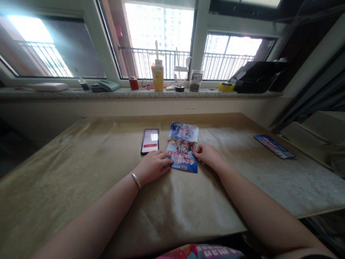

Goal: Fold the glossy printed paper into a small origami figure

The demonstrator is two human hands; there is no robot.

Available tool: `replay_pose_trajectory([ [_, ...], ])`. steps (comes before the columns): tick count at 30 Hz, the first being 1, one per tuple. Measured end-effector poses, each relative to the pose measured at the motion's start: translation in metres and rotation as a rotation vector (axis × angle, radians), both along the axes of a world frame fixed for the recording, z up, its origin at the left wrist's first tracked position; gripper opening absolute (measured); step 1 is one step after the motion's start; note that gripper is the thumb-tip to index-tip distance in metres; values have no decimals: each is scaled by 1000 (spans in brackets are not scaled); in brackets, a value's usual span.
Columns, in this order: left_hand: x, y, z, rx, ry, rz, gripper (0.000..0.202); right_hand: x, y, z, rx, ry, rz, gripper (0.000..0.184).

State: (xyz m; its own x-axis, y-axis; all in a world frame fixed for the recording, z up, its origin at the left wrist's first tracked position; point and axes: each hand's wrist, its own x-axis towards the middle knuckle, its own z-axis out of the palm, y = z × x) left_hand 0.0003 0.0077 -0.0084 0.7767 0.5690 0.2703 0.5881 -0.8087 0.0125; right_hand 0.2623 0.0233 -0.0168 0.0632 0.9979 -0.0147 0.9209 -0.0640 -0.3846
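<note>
A blue printed leaflet [182,162] with red and white lettering lies on the cloth-covered table in front of me. My left hand [153,166], a silver bangle at its wrist, rests with fingers stretched over the leaflet's left edge. At the opposite edge, my right hand [208,155] is closed, thumb and fingertips pinching the paper. Just beyond, and partly overlapped, lies a small pile of similar blue leaflets [186,132]. A phone [150,142] with a lit, partly blurred screen lies flat beyond my left hand.
Another pile of blue leaflets [274,146] lies at the table's right side. Along the windowsill [102,94] stand a yellow cup [158,80], a red container [133,83], a clear jar [195,82], yellow tape [225,87] and a black object [254,77].
</note>
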Motion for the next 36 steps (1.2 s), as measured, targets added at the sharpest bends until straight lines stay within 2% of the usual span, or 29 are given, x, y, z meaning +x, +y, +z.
replay_pose_trajectory([
  [2, 1, 0, 0, -7, -3, -4, 23, -1, -2, 2, 55, -25, 4, 23],
  [4, 1, -1, 1, -1, -13, -12, 23, -2, -4, 3, 163, -40, 74, 17],
  [6, 1, -1, 1, 12, -20, -17, 22, -3, -5, 2, 288, -49, 235, 14],
  [10, 1, -1, 2, 24, -15, 5, 20, -7, -6, -4, 452, -32, 606, 31],
  [13, 0, -2, 4, 57, -25, 45, 20, -10, -6, -8, 467, -4, 731, 30],
  [20, 0, -4, 9, 51, -12, 82, 21, -12, -8, -6, 382, 41, 842, 29],
  [27, 3, -7, 5, 8, 5, -28, 44, -15, -13, 1, 339, 83, 880, 29],
  [32, 3, -6, 3, -4, 45, -33, 43, -17, -11, 1, 316, 102, 895, 27],
  [36, 2, -4, 4, -11, 65, -39, 42, -12, -8, -2, 282, 123, 889, 34],
])
